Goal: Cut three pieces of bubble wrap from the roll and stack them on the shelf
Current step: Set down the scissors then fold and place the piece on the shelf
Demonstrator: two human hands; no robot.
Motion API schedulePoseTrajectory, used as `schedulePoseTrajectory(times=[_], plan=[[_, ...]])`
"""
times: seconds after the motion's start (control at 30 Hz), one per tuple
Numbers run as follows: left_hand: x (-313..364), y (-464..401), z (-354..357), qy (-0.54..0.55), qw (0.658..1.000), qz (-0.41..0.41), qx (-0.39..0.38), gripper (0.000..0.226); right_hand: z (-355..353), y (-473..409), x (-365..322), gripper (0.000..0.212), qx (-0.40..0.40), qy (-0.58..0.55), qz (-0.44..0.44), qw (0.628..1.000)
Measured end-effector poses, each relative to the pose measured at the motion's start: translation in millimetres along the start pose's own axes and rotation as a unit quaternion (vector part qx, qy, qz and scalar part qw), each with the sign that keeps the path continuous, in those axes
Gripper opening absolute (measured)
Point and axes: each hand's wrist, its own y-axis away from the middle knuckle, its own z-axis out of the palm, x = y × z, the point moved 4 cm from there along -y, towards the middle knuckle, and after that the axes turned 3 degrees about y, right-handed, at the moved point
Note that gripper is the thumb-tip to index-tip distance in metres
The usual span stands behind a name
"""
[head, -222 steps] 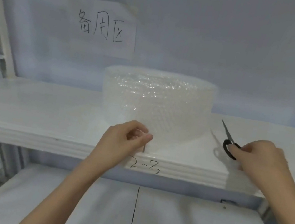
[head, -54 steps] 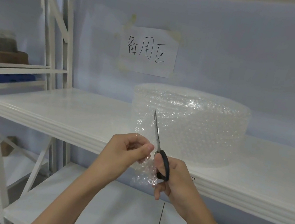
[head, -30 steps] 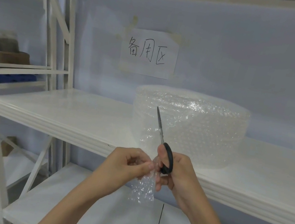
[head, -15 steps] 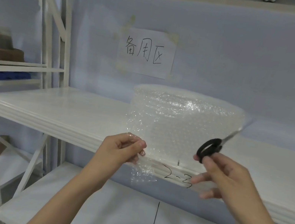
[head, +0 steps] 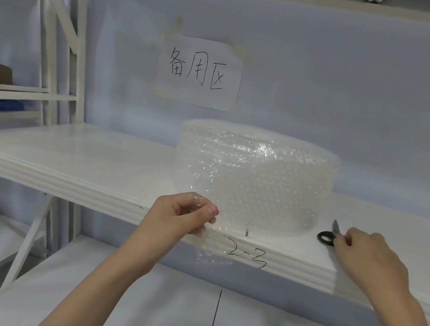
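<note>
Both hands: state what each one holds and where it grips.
The left hand pinches a piece of bubble wrap at its upper edge. The right hand grips the black-handled scissors at the handle, resting on the shelf.

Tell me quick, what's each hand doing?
Left hand: pinched shut on the bubble wrap piece.
Right hand: fingers on the scissors on the shelf; grip unclear.

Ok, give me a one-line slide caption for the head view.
Left hand pinches a bubble wrap piece before the roll; right hand sets scissors on the shelf.
</note>
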Motion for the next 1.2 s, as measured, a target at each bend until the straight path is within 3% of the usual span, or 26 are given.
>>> schedulePoseTrajectory(times=[0.07, 0.13, 0.2, 0.23, 0.3, 0.37, 0.47, 0.63, 1.03, 1.2], plan=[[0, -2, -3, -0.015, 1.000, 0.004, 0.003, 0.011, 0, 3, -4, 0.032, 0.018, 0.015, -0.003, 1.000], [1, -3, -8, -0.028, 1.000, 0.007, 0.005, 0.012, -8, 13, -17, 0.025, 0.096, -0.020, -0.025, 0.995], [2, -5, -11, -0.037, 0.999, 0.012, 0.004, 0.013, -21, 30, -43, 0.018, 0.165, -0.120, -0.092, 0.975], [2, -6, -13, -0.043, 0.999, 0.014, 0.002, 0.013, -28, 40, -61, 0.015, 0.162, -0.200, -0.134, 0.957], [4, -7, -16, -0.052, 0.999, 0.013, -0.005, 0.014, -38, 63, -100, 0.013, 0.070, -0.366, -0.190, 0.908], [5, -8, -21, -0.047, 0.999, 0.009, -0.011, 0.013, -38, 82, -136, 0.010, -0.048, -0.448, -0.219, 0.866], [7, -6, -30, -0.027, 0.999, 0.007, -0.018, 0.012, -27, 90, -170, 0.020, -0.135, -0.449, -0.241, 0.850], [5, -5, -54, -0.028, 1.000, 0.007, 0.002, 0.013, -14, 88, -203, 0.007, -0.213, -0.502, -0.252, 0.799], [-3, -2, -96, 0.052, 0.996, -0.020, 0.072, 0.019, 4, 86, -237, 0.009, -0.247, -0.582, -0.221, 0.743], [-5, -5, -98, 0.077, 0.993, -0.018, 0.084, 0.020, 11, 86, -243, 0.014, -0.271, -0.622, -0.214, 0.702]])
